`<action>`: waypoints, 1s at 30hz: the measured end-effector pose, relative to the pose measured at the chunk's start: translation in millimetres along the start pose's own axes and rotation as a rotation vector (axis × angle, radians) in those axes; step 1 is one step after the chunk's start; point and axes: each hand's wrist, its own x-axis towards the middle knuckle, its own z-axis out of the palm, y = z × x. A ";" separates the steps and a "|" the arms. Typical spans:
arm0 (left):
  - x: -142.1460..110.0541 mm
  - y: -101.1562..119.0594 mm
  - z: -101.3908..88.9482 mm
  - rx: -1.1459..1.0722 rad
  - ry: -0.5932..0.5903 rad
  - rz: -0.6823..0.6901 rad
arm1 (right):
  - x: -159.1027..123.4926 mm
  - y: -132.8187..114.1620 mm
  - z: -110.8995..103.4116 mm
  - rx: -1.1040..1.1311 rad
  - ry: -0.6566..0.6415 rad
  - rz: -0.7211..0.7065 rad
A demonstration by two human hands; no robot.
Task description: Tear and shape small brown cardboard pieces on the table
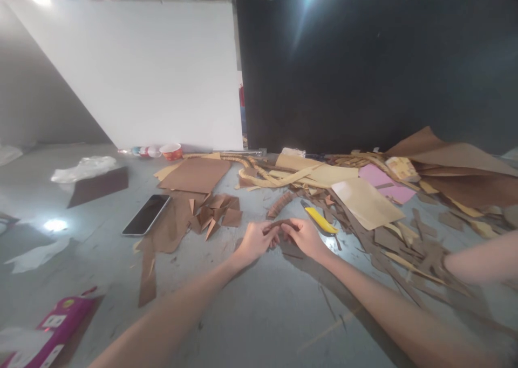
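Note:
Between my two hands, low over the grey table, is a small strip of brown paper [279, 223]. My left hand [258, 240] pinches its left end, and my right hand [302, 235] pinches the right end. The fingertips of both hands almost meet. Just beyond them lies a curved, ridged brown piece [280, 204]. A yellow utility knife [321, 219] rests to the right of my right hand. Off to the left of my left hand sits a loose pile of folded brown paper pieces [216, 211].
A phone [146, 215] lies on brown sheets at left. Brown and tan scraps [404, 246] spread over the right side, where another person's arm [485, 260] reaches in. A paper cup [171, 151] and a magenta pack [60, 325] are at left. White and black panels stand behind.

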 end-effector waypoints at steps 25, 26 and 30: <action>-31.1 -16.9 35.1 1.240 0.120 0.460 | 4.5 27.3 9.2 -0.728 0.286 -0.146; -30.4 -17.2 33.3 1.237 0.119 0.452 | 4.3 27.7 9.1 -0.730 0.282 -0.153; -27.7 -12.3 26.2 1.186 0.102 0.423 | 4.3 28.3 8.6 -0.727 0.264 -0.175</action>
